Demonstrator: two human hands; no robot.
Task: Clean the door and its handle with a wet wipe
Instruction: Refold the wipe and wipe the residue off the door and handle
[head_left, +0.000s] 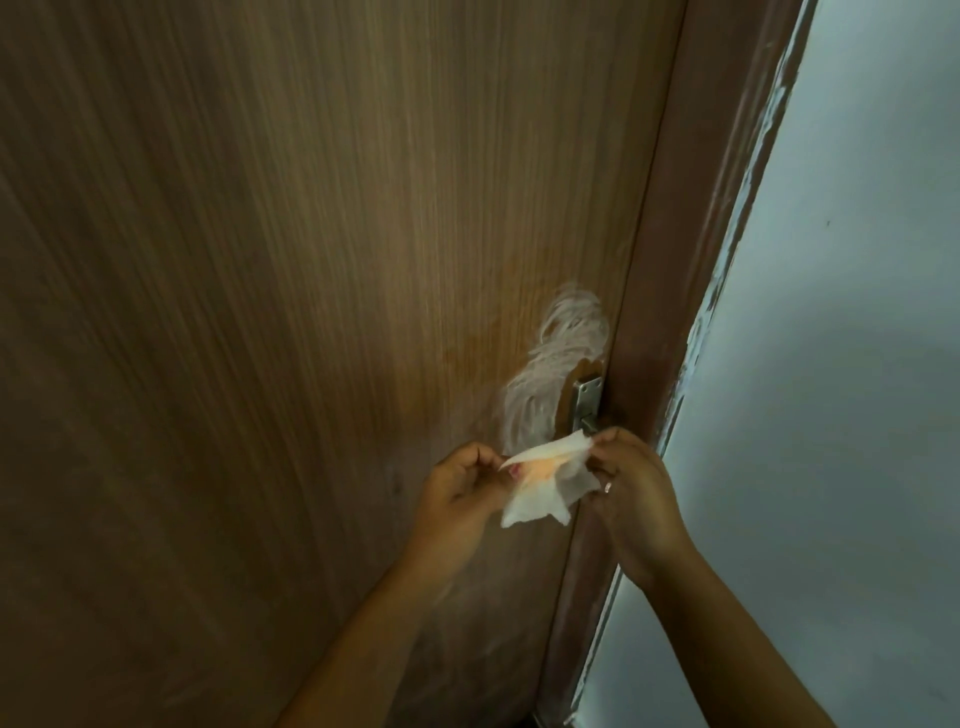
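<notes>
Wet wipe (545, 480) (unmarked) — both hands' grip, door (311, 260)

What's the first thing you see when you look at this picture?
First, the crumpled white wet wipe, stretched between the left hand and the right hand in front of the brown wooden door. Just above the hands, a streaky whitish smear stands out on the wood, beside the metal handle plate at the door's right edge.
</notes>
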